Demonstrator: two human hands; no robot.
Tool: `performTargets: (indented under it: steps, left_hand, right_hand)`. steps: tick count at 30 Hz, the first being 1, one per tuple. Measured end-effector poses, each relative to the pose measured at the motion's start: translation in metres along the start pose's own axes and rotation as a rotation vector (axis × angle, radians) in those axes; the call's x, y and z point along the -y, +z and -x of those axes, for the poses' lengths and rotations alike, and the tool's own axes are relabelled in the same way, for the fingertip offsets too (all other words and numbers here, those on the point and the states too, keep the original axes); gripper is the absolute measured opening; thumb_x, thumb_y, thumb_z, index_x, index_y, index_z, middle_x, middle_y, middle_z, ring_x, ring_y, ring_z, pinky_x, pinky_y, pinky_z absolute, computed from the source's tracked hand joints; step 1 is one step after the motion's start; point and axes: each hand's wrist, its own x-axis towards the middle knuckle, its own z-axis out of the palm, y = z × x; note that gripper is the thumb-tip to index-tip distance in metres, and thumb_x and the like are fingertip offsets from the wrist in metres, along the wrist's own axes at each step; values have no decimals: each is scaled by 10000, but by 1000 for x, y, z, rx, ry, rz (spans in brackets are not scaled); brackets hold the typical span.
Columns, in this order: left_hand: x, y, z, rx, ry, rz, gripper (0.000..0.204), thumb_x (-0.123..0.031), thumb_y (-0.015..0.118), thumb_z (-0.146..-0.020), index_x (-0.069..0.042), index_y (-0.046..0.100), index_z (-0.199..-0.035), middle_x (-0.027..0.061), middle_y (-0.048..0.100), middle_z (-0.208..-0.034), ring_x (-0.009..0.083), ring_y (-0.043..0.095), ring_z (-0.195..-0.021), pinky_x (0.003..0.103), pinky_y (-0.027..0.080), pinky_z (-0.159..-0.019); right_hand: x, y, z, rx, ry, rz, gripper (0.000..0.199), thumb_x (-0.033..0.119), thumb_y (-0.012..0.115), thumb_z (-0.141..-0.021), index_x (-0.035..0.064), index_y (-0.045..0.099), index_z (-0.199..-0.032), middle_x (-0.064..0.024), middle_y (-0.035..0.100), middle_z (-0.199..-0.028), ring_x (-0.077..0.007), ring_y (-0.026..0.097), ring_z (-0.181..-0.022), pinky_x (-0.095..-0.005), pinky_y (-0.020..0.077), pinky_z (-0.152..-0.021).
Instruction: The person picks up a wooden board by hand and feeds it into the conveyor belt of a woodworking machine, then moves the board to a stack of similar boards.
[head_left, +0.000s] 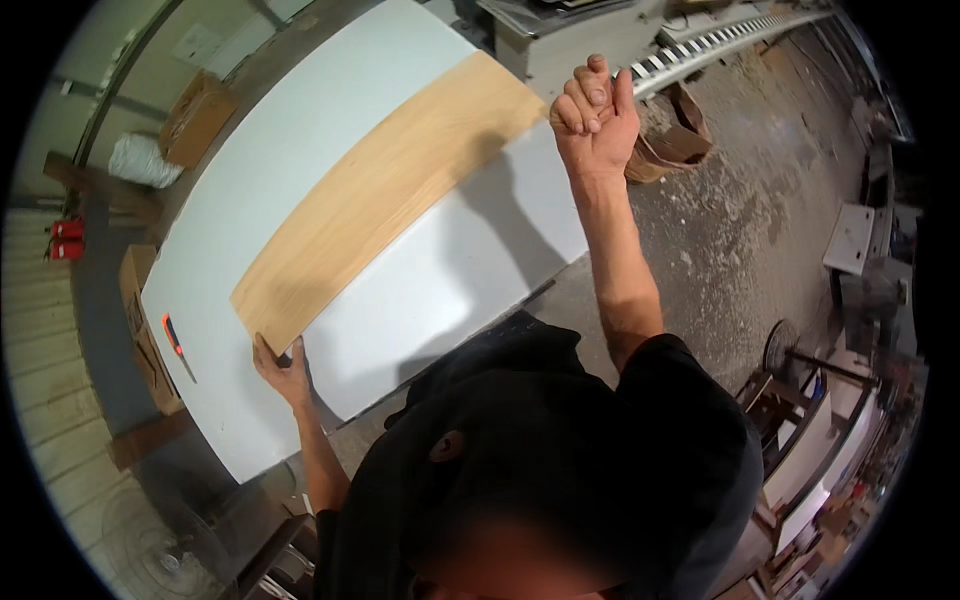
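A long, light wood-grain panel (375,195) lies across a white-topped table (440,310). My left hand (283,378) grips its near-left end, thumb on one side of the corner and fingers on the other. Raised beside the panel's far-right end is my right hand (597,125), palm up. Its fingers curl loosely toward the palm with the thumb sticking up, and nothing shows in it. On the table's left part rests an orange-and-black utility knife (175,340), blade toward me.
Cardboard boxes (197,120) and a white bundle (143,160) stand beyond the table's left side. A brown open bag (675,150) sits on the debris-strewn floor (745,230) at right. Behind it runs a slatted rail (730,50). A fan (165,555) stands at lower left.
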Motion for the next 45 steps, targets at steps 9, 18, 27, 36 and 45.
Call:
performTargets:
  steps: [9,18,27,36,45]
  left_hand:
    - [6,-1,-5,39,49,83,751,-221,764,-773,-5,380,-1381,225,341,-1352,353,395,-1235,454,353,-1018]
    - [15,2,-2,-9,89,-40,743,-189,772,-753,-41,403,-1380,232,395,-1321,361,400,-1225,440,360,-1004]
    - [-12,5,-5,-27,-45,-5,772,-239,781,-746,-57,396,-1390,251,343,-1356,388,388,-1236,465,345,-1023]
    - [-2,-2,-11,66,-80,138,784,-119,752,-758,-5,328,-1408,197,349,-1381,317,336,-1304,437,350,-1045]
    - [-3,10,-23,-15,-9,-91,804,-193,791,-699,-70,401,-1391,265,356,-1350,400,378,-1254,482,335,-1031]
  right_hand:
    - [16,22,7,95,-132,49,459,435,266,-1011,78,556,-1000,7,422,-626,-94,280,-424,-245,270,-441]
    - [28,85,1,383,-439,1041,539,323,544,-893,-52,465,-1272,-179,596,-1015,-185,540,-869,-294,469,-719]
    - [22,192,-17,1053,-868,1334,474,281,471,-915,-42,453,-1261,-190,547,-1132,-239,530,-1014,-342,491,-795]
    - [30,194,-19,1025,-849,1362,368,215,460,-909,21,506,-1219,-162,547,-1124,-248,515,-1069,-362,497,-813]
    - [39,200,-5,716,-895,1391,301,149,450,-904,85,560,-1177,-133,547,-1115,-257,501,-1125,-383,503,-831]
